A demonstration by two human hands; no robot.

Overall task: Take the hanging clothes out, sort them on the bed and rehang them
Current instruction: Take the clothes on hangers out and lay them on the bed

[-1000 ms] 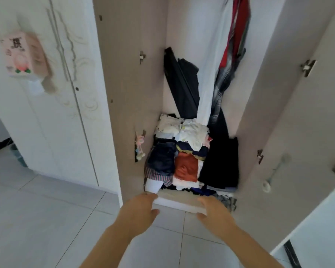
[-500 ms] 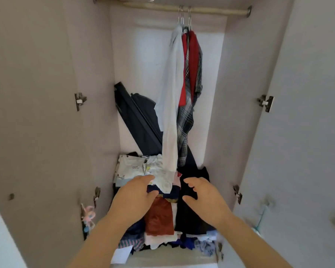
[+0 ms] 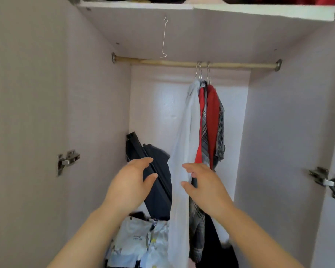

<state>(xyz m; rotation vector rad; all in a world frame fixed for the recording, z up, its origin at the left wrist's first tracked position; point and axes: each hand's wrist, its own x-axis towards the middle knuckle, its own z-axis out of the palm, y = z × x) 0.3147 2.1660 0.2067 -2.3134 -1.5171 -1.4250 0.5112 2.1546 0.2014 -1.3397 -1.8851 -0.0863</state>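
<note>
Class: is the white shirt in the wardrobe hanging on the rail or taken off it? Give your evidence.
Hanging. The white shirt drapes straight down from a hanger hooked over the rail.

Both bare arms are holding outstretched in front. The left forearm [image 3: 89, 235] is slanting up from 7 o'clock, and the left hand [image 3: 130, 182] is showing its back, with fingers loosely curved and pointing toward 2 o'clock and the thumb jutting toward 3. The right forearm [image 3: 259, 235] is angling in from 5 o'clock. The right hand [image 3: 205, 186] is mirroring its partner, fingers pointing toward 10 o'clock and thumb toward 9. The two hands are hovering level, near each other but apart, palms facing inward, neither closing into a grip.
</note>
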